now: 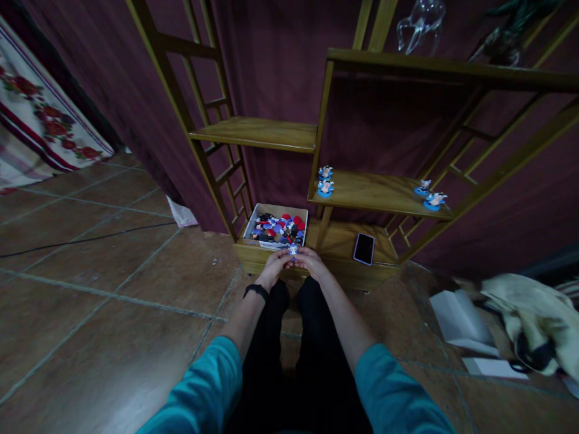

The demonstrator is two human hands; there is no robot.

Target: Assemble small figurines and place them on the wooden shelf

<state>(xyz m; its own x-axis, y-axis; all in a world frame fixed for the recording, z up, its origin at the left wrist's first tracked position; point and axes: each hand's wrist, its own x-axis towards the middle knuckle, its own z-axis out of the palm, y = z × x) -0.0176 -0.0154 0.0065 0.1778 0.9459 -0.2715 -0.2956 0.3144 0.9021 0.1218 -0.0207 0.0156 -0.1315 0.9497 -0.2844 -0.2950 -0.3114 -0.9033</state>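
Note:
Between my two hands is a small figurine (pixel 294 249), white and purple-blue, held in front of a white box. My left hand (pixel 275 265) grips it from the left, and my right hand (pixel 311 260) from the right, fingertips closed on its sides. Just beyond stands the open white box (pixel 253 224), filled with several small red, blue, white and black figurines (pixel 278 229). On the middle shelf, a pair of figurines with blue bases (pixel 325 188) stands at the left end. Another pair of figurines (pixel 434 200) is at the right end.
The wooden shelf unit (pixel 380 190) spans the front. A phone (pixel 364 249) lies on its lowest board. A higher shelf (pixel 257 131) juts out at left; a clear glass ornament (pixel 420 27) stands up top. White packaging (pixel 461 319) and a pale cloth (pixel 538 319) lie on the floor at right.

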